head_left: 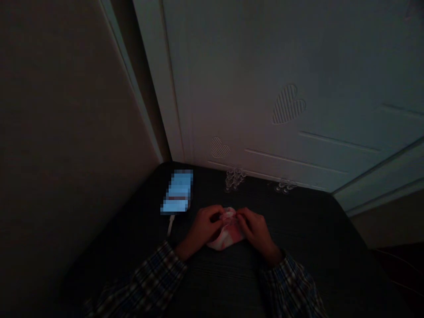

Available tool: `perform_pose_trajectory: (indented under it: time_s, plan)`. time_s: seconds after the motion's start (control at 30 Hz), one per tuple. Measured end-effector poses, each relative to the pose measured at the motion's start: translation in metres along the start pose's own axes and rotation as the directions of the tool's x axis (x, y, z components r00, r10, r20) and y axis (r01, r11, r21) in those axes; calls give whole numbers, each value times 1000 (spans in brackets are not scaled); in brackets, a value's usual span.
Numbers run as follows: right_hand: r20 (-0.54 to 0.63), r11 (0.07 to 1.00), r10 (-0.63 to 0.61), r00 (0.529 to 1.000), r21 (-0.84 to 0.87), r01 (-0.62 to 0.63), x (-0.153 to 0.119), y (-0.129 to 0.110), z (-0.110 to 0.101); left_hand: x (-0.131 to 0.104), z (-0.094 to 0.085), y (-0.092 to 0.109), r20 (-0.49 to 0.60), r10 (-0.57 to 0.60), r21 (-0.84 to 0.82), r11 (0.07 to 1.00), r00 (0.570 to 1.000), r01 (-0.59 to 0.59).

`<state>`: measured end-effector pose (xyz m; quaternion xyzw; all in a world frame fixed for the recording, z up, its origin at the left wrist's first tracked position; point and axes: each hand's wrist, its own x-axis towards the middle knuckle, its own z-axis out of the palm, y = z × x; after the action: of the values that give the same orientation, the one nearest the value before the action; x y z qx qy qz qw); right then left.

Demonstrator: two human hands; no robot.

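A small pink and white cloth pouch (228, 236), or a bag much like one, rests on the dark table between my hands. Its upper edge looks gathered and crumpled. My left hand (207, 225) pinches that edge from the left, fingers curled. From the right, my right hand (255, 227) grips the same gathered edge between thumb and fingers. Both forearms wear plaid sleeves. The room is dim, so fine detail at the fingertips is hard to make out.
A lit phone (179, 192) lies at the left with a white cable (171, 225) plugged in. Clusters of small clear round pieces (235, 179) sit near the back edge, with another cluster (285, 186) further right. A white panel (258, 88) with heart reliefs stands behind the dark table (225, 282).
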<state>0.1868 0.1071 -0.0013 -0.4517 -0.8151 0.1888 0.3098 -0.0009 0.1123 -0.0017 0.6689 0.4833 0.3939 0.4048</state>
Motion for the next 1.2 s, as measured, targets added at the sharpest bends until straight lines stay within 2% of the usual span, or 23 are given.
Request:
perform_pose_trajectory:
  time_s: [0.23,0.43,0.53,0.73,0.87,1.0,1.2]
  plan:
    - [-7,1000,7,1000,-2,-7,1,1,0,1,2,0,12,-36,-117,992,999,37]
    - [-27,996,85,996,38,-84,0,0,1,1,-1,2,2,33,-48,998,999,-33]
    - [-29,993,100,995,69,-98,-1,-3,0,3,-2,0,4,41,-70,997,999,-40]
    - [7,990,118,993,77,-118,0,-7,-1,7,-2,-8,-5,-84,-327,942,996,78]
    - [11,992,123,992,41,-123,1,-6,2,8,1,-8,-8,-119,-461,882,993,102]
    - [12,994,109,994,27,-109,2,-5,1,9,0,-5,-14,-151,-507,853,988,123]
    - [-42,992,124,991,3,-124,2,-5,-2,4,-6,6,65,-195,-548,813,979,199]
